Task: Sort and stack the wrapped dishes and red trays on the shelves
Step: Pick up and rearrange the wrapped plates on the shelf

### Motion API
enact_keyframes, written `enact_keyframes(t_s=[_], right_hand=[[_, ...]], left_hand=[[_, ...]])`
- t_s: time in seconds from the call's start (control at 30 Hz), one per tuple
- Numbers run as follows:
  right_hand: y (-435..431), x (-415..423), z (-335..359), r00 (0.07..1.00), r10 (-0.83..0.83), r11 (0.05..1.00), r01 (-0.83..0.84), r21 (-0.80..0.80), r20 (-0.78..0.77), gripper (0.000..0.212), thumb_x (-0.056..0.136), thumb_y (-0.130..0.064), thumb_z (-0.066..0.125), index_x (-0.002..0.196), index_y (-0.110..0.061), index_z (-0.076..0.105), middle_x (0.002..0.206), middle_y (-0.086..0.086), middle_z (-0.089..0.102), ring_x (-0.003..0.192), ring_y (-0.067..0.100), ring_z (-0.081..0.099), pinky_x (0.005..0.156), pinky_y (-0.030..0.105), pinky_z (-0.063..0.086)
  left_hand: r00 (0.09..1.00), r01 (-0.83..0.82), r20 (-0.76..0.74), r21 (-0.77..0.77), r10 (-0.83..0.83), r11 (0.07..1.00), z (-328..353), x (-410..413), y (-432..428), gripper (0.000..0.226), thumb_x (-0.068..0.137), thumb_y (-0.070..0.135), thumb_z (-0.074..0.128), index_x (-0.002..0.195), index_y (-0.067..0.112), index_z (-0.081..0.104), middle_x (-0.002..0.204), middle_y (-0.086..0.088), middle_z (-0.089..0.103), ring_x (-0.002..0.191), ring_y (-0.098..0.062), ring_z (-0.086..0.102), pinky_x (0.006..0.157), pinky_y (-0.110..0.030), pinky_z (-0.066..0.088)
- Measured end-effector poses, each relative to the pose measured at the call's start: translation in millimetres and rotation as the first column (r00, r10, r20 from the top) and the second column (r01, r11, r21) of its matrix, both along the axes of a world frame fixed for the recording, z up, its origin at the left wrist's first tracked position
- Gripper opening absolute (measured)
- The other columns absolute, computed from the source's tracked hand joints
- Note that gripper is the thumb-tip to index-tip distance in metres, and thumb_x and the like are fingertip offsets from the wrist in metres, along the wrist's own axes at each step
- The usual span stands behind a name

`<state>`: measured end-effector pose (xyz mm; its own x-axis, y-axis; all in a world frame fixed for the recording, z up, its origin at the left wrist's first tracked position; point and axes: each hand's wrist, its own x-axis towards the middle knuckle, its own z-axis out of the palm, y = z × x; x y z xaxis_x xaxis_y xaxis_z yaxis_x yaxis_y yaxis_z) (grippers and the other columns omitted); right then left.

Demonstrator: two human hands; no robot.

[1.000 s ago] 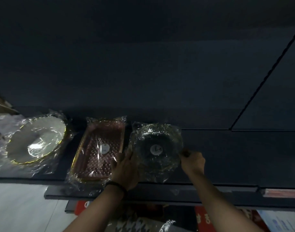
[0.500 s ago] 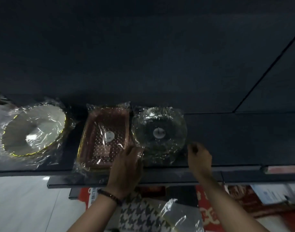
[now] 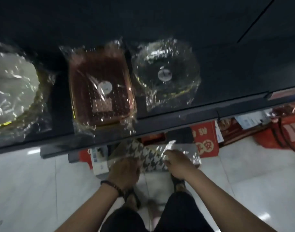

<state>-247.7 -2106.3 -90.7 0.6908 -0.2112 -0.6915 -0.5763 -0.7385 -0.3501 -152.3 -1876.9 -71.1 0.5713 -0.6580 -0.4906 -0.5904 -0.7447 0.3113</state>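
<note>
Red tray (image 3: 86,76) bears white label (image 3: 105,87), apparently illegible.

red tray (image 3: 100,87): rectangular, perforated, clear-wrapped, flat on the dark shelf (image 3: 227,91).
clear glass dish (image 3: 165,72): round, wrapped, just beside the tray at its 3 o'clock.
white dish (image 3: 11,84): gold-rimmed, wrapped, at the tray's 9 o'clock.
houndstooth piece (image 3: 148,156): wrapped, below the shelf at the tray's 5 o'clock, gripped by left hand (image 3: 125,171) and right hand (image 3: 178,163).
</note>
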Motion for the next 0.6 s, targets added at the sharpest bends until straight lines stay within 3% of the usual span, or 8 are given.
enact_keyframes(t_s=[0.1, 0.23, 0.37, 0.5, 0.6], right_hand=[[6.5, -4.4, -26.5, 0.998, 0.061, 0.998, -0.061, -0.002, -0.026, 0.042, 0.101, -0.046, 0.048, 0.139, -0.029, 0.052, 0.133, 0.007, 0.061, 0.124, 0.030, 0.057, 0.099, 0.044, 0.051], [-2.2, -3.3, -70.9, 0.989, 0.140, 0.990, -0.140, 0.005, -0.039, 0.042, 0.100, -0.048, 0.049, 0.136, -0.025, 0.054, 0.126, 0.010, 0.062, 0.119, 0.032, 0.059, 0.097, 0.048, 0.052], [-25.7, 0.8, -137.6, 0.975, 0.216, 0.976, -0.216, -0.008, -0.047, 0.037, 0.100, -0.040, 0.055, 0.132, -0.021, 0.055, 0.116, 0.012, 0.061, 0.111, 0.035, 0.061, 0.092, 0.047, 0.054], [-43.5, 23.5, -199.5, 0.958, 0.286, 0.956, -0.287, -0.056, -0.035, 0.039, 0.101, -0.040, 0.051, 0.134, -0.019, 0.056, 0.121, 0.013, 0.060, 0.112, 0.036, 0.060, 0.094, 0.043, 0.052], [-59.2, 36.9, -273.7, 0.960, 0.281, 0.958, -0.280, -0.065, 0.010, 0.059, 0.088, -0.060, 0.033, 0.137, -0.035, 0.056, 0.127, 0.003, 0.066, 0.114, 0.031, 0.066, 0.091, 0.044, 0.058]], left_hand=[[0.998, -0.056, -0.033, 0.009, 0.057, 0.998, -18.9, -0.5, -0.6, 0.045, 0.104, 0.044, 0.033, 0.128, 0.022, 0.064, 0.122, -0.008, 0.070, 0.107, -0.034, 0.069, 0.085, -0.042, 0.057], [0.992, -0.089, -0.082, 0.036, 0.091, 0.995, -71.2, -15.6, -11.2, 0.033, 0.094, 0.042, 0.031, 0.099, 0.027, 0.060, 0.100, -0.002, 0.071, 0.093, -0.029, 0.070, 0.075, -0.037, 0.056], [0.976, -0.149, -0.158, 0.036, 0.153, 0.988, -138.0, -28.4, -34.1, 0.021, 0.102, 0.035, 0.055, 0.113, 0.024, 0.070, 0.110, 0.000, 0.074, 0.101, -0.022, 0.071, 0.082, -0.034, 0.058], [0.976, -0.164, -0.135, 0.065, 0.172, 0.984, -215.7, -17.5, -60.5, 0.040, 0.102, 0.049, 0.039, 0.109, 0.025, 0.071, 0.100, 0.004, 0.073, 0.090, -0.013, 0.070, 0.080, -0.032, 0.060], [0.969, -0.199, -0.126, 0.107, 0.212, 0.974, -321.6, -3.6, -67.2, 0.069, 0.091, 0.064, 0.020, 0.121, 0.024, 0.068, 0.114, -0.003, 0.073, 0.104, -0.027, 0.071, 0.093, -0.049, 0.059]])
